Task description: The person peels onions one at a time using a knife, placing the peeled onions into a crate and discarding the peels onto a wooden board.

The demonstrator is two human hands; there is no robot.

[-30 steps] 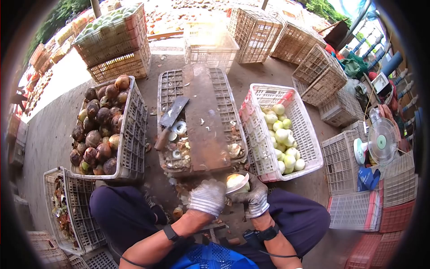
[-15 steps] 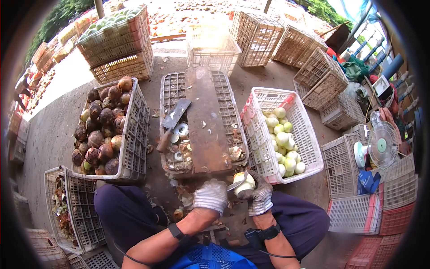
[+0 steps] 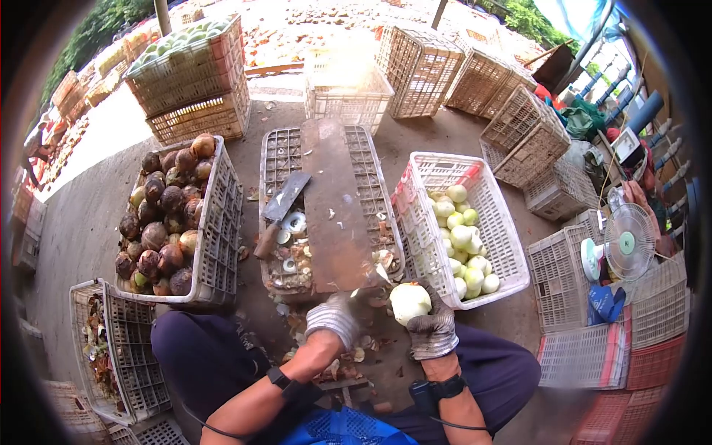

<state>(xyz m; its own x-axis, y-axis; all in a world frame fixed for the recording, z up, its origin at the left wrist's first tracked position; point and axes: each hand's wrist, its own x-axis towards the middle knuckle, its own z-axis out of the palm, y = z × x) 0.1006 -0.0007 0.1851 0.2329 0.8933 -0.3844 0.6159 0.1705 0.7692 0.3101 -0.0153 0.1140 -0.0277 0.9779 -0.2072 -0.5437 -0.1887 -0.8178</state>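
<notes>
My right hand point(image 3: 433, 331), in a dirty striped glove, is closed round a peeled pale onion point(image 3: 410, 303). Left of it, my left hand point(image 3: 333, 320), gloved too and smeared by motion, is closed on a small knife point(image 3: 365, 292) whose blade is blurred. A strip of peel point(image 3: 383, 274) hangs in the air just above and left of the onion. Beyond my hands, a rusty board point(image 3: 334, 215) lies across an upturned crate point(image 3: 265, 159). A cleaver point(image 3: 288, 196) rests on that crate, left of the board, among onion scraps.
At left stands a crate point(image 3: 230, 222) of unpeeled onions point(image 3: 154, 236); nearer is a crate point(image 3: 137, 356) with peelings. A white crate point(image 3: 508, 252) at right holds peeled onions point(image 3: 461, 237). Stacked crates point(image 3: 189, 81) and a fan point(image 3: 629, 241) stand around. Scraps litter the ground.
My left hand with the knife has drawn left, away from the onion. The onion has turned its pale side up, and a peel strip has come off. The view has shifted slightly.
</notes>
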